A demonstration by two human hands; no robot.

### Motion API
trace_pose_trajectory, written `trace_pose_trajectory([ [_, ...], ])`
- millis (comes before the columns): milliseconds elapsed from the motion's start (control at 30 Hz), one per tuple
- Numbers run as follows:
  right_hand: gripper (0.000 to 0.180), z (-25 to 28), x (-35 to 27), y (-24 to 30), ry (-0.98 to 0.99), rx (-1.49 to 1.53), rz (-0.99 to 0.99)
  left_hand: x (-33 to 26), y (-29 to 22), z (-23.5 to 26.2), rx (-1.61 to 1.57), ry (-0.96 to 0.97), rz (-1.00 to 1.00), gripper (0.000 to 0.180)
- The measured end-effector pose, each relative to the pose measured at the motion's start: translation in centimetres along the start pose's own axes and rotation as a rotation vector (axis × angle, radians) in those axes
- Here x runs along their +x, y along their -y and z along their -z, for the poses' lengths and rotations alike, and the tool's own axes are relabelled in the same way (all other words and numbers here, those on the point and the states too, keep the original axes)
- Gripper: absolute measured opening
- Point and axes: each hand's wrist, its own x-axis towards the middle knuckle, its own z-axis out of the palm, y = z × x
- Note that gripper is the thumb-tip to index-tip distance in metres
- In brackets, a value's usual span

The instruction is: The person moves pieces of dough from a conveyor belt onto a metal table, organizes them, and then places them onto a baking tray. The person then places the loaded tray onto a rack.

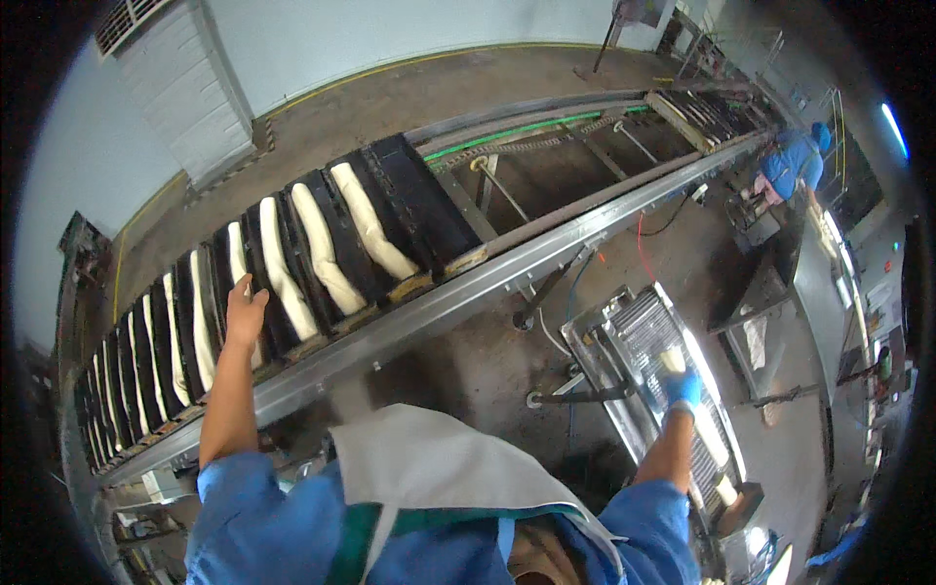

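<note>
My left hand (246, 312) is bare and reaches over the line of black trays. Its fingers are apart and rest on a long pale dough strip (237, 249), which shows above and below the hand. Other dough strips (283, 268) lie side by side in the neighbouring black tray slots (385, 200). At the right, my right hand (684, 388), in a blue glove, is closed around another dough strip (673, 361) on a narrow ridged metal conveyor (648, 336). The glove covers part of that strip, and its fingers are slightly blurred.
A metal rail (546, 239) runs along the near side of the tray line. Beyond the trays, the frame shows bars and a chain (546, 146). A co-worker in blue (792, 161) stands at the far right beside a metal table (819, 273). A wheeled stand leg (575, 395) supports the metal conveyor.
</note>
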Motion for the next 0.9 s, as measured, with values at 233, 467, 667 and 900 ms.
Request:
trace_pose_trajectory([
  [233, 0.034, 16.8, -5.7, 14.6, -0.242, 1.166, 0.189, -0.4, -0.7, -4.8, -0.358, 0.063, -0.142, 0.036],
  [467, 0.041, 16.0, -14.4, 32.4, 0.112, 1.407, 0.502, -0.8, -1.1, -9.6, -0.498, 0.119, -0.276, 0.033],
  [667, 0.042, 11.9, -20.9, 37.0, 0.849, 1.592, 0.563, 0.8, 0.8, -10.3, -0.561, 0.207, -0.240, 0.032],
  [900, 0.034, 5.4, -20.1, 23.7, 0.367, 1.288, 0.147, 0.5, -2.4, -10.0, -0.783, 0.405, -0.254, 0.030],
])
